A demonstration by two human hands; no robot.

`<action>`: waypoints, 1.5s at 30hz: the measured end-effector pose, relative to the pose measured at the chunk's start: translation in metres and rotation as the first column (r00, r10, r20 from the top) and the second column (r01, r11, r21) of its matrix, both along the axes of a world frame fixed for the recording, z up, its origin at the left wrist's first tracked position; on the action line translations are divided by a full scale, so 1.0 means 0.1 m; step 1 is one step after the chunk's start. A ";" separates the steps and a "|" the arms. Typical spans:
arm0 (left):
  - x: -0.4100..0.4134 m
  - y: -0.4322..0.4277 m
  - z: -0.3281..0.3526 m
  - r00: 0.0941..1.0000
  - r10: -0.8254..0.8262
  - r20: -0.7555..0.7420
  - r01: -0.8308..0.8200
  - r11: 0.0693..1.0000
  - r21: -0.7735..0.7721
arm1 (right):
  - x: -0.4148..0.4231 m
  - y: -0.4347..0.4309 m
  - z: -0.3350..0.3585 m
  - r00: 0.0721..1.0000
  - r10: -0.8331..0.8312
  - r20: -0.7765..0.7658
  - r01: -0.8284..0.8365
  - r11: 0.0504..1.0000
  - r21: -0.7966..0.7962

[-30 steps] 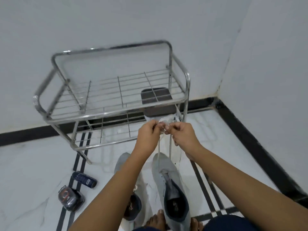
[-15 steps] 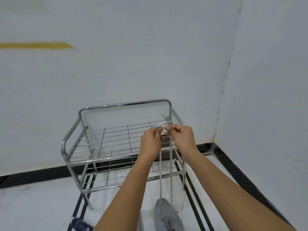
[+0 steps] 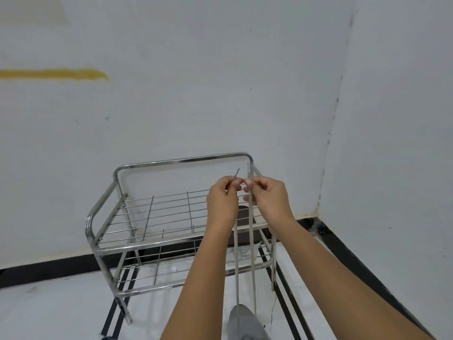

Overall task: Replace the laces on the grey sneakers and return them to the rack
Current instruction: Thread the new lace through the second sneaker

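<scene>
Left hand [image 3: 221,200]: held up in front of the rack, fingers curled in, thumb and first finger pinching one end of the lace. The tip pokes up above the fingers.
Right hand [image 3: 268,200]: just beside the left hand, almost touching it. Its fingers are curled too and they pinch the other end of the lace – that tip also sticks up.
Lace [image 3: 253,266]: thin and pale. Two strands hang down from the hands, side by side, pulled straight, down to the shoe.
Grey sneaker [image 3: 241,325]: on the floor at the bottom edge, between the two arms. Only its toe part shows.
Rack [image 3: 183,159]: shiny metal with two wire shelves, standing against the wall near the corner.
Low shelf: a dark thing [image 3: 245,217] and a white thing [image 3: 245,253] sit at the right end – too hidden to tell what they are.
Wall: white, with a yellow smear [image 3: 54,74] at the left.
Floor [image 3: 61,303]: white with black stripes.
</scene>
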State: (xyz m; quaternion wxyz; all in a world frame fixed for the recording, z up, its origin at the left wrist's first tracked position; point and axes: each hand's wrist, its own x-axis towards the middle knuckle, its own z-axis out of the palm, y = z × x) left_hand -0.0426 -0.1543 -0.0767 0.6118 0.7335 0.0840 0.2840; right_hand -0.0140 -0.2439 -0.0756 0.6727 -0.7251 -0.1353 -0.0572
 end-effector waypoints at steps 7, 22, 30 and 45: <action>0.06 0.03 0.03 0.998 0.003 0.061 0.004 0.994 -0.111 | 0.02 0.01 0.03 1.000 -0.024 0.013 0.023 0.999 0.035; 0.11 0.06 0.10 0.981 -0.100 0.166 0.146 0.945 -0.291 | 0.09 0.01 0.11 0.999 0.048 0.010 -0.049 0.979 0.198; 0.11 0.04 0.11 0.978 -0.107 0.178 0.164 0.923 -0.348 | 0.06 -0.01 0.13 0.997 0.078 0.019 -0.080 0.970 0.230; 0.08 0.05 0.12 0.975 -0.124 0.186 0.184 0.917 -0.354 | 0.06 -0.01 0.13 0.997 0.079 0.011 -0.079 0.967 0.242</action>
